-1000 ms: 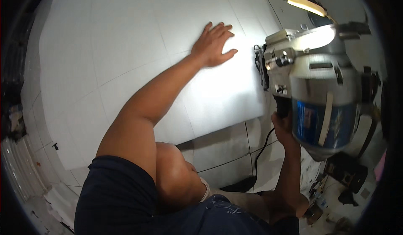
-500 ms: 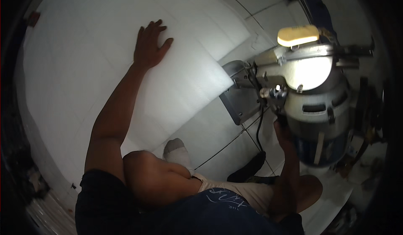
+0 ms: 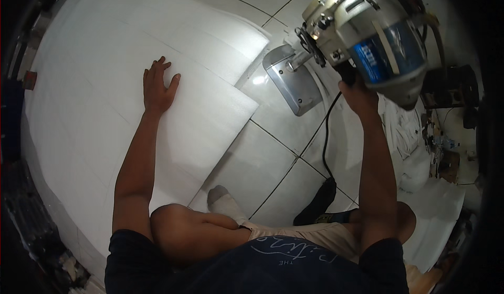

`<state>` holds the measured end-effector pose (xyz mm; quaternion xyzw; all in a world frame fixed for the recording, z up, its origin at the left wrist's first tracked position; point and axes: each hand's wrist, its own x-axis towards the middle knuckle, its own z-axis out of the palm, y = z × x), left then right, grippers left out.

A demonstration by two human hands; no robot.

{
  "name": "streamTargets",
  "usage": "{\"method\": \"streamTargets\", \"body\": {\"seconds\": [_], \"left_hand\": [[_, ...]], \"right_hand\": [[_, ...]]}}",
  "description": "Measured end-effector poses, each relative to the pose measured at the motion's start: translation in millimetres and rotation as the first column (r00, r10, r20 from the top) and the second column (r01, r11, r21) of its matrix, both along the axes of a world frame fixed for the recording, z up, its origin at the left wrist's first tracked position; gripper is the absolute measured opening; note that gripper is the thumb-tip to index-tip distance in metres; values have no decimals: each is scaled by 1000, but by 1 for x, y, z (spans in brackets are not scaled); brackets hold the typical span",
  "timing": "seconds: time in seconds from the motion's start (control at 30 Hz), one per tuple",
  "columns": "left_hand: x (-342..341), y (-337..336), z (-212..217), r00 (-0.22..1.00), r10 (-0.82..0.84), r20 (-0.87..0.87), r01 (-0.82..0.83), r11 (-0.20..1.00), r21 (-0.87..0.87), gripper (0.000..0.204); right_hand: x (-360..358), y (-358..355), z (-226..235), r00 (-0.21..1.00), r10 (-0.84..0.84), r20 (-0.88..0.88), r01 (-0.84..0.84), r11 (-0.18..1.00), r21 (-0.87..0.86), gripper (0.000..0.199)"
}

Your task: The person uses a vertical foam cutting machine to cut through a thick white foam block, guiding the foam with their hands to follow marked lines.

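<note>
My left hand (image 3: pixel 158 88) lies flat with fingers spread on a large white foam sheet (image 3: pixel 100 100), which looks layered along its right edge. To the right, my right hand (image 3: pixel 361 95) is wrapped around the dark handle of an upright cutting machine (image 3: pixel 380 47), like a straight-knife fabric cutter. It has a grey metal body and a blue-banded motor housing. Its flat metal base plate (image 3: pixel 295 86) rests on the floor just right of the sheet's corner, apart from it. The machine's body hides part of my right fingers.
White floor tiles (image 3: pixel 262 160) lie between the sheet and my legs. A black cord (image 3: pixel 327 142) runs from the machine towards my dark-covered right foot (image 3: pixel 316 202). White scraps (image 3: pixel 404 131) and small clutter are at the right. My left foot (image 3: pixel 220 197) is near the sheet's edge.
The machine in my right hand has moved farther from me, and its base plate now stands clear of the sheet's corner. My left hand stays spread on the sheet; the view has shifted.
</note>
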<state>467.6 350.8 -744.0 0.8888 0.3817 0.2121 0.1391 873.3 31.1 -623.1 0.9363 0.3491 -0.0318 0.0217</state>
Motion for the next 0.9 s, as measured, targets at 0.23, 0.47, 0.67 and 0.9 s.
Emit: {"method": "streamTargets", "body": {"seconds": [0.23,0.47,0.67,0.9], "left_hand": [[-3,-8,5,1000,14,-6,-14,1000,-12,45],[0,-8,14,1000,14,-7,-14,1000,0,45],[5,-1,6,998,5,-59,-8,998,-62,46],[12,8,3,996,-25,-83,21,999,-42,49]], "right_hand": [[38,49,-1,1000,-23,-20,24,998,60,58],[68,99,5,994,109,-22,-107,992,68,59],[87,156,-17,987,158,-31,-157,987,32,60],[116,227,-26,970,231,-79,-235,971,-51,62]]}}
